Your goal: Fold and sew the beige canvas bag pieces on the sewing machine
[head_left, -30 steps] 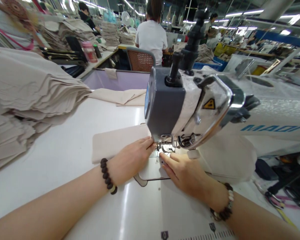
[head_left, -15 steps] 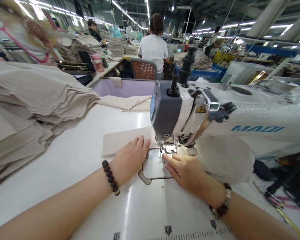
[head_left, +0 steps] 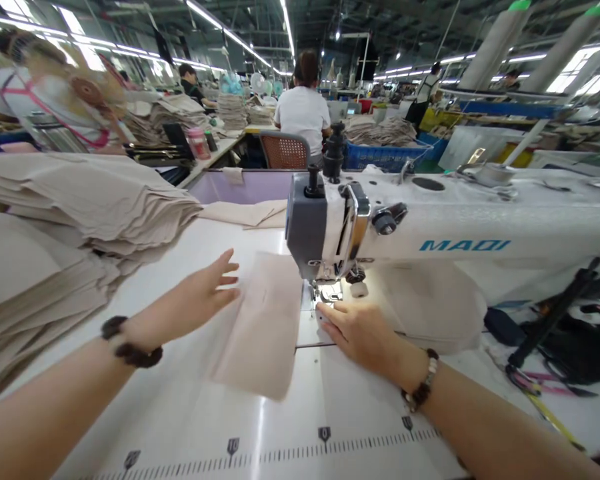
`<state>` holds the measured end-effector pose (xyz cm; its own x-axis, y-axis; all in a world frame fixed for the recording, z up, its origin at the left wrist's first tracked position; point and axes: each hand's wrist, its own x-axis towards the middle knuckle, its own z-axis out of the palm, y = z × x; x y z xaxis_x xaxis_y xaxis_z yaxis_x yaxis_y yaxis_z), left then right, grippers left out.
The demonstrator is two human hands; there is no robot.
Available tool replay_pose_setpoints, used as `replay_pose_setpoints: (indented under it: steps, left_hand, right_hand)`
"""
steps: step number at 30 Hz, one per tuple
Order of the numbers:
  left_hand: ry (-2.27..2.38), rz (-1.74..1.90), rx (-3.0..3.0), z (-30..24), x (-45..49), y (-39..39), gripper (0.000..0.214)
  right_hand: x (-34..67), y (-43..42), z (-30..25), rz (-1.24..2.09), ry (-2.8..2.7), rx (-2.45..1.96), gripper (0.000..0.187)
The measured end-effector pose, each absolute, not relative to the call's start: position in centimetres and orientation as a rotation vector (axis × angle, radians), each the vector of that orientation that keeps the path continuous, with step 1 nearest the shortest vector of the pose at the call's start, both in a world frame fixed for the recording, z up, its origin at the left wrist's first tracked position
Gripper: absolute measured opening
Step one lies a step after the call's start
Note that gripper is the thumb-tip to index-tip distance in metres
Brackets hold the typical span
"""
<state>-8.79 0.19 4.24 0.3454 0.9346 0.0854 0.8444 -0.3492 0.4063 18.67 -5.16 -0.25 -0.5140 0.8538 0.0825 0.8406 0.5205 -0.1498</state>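
Note:
A beige fabric piece [head_left: 263, 327] lies at an angle on the machine table, just left of the needle area, its lower edge blurred. Close to its left edge, my left hand [head_left: 203, 290] is raised with the fingers spread and nothing in them. My right hand [head_left: 363, 333] rests by the needle plate, fingers stretched towards the presser foot [head_left: 330, 292] of the sewing machine [head_left: 307, 230]. Another beige fabric piece [head_left: 430, 307] lies under the machine arm, beyond my right hand.
Piles of beige fabric [head_left: 105, 200] cover the table's left side. A folded cloth [head_left: 247, 213] lies along the back edge. Scissors with pink handles [head_left: 545, 383] and a yellow tape [head_left: 555, 420] are at the right. A person in white [head_left: 304, 107] sits ahead.
My left hand has let go of the fabric piece and moved left, opening out. The piece has turned and come towards me. My right hand stays by the presser foot; the view has shifted.

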Motion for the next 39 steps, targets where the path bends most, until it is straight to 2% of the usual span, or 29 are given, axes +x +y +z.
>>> replay_pose_setpoints:
  steps: [2,4,6,13,24,39]
  left_hand:
    - [1.495,0.388,2.603,2.5,-7.9,-1.0,0.044]
    - [1.189,0.224,2.792,1.7,-6.3,-2.4,0.033]
    - [0.875,0.049,2.855,1.6,-4.4,-3.7,0.032]
    - [0.953,-0.177,2.903,1.8,0.4,-2.8,0.024]
    - [0.900,0.073,2.871,0.0,0.1,-0.4,0.017]
    - [0.832,0.106,2.901,0.2,0.2,0.2,0.014]
  right_hand:
    - [18.6,-5.2,-0.1,0.149,-2.612,-1.469,0.025]
    - [18.6,-5.1,0.0,0.149,-2.621,-1.468,0.025]
    - [18.6,-5.0,-0.1,0.146,-2.627,-1.463,0.025]
    - [19.2,-4.8,-0.6,0.225,-2.609,-1.358,0.021]
    - [19.4,-5.0,-0.8,0.209,-2.634,-1.300,0.022]
    - [19.1,-5.0,-1.4,0.068,-2.582,-1.299,0.020]
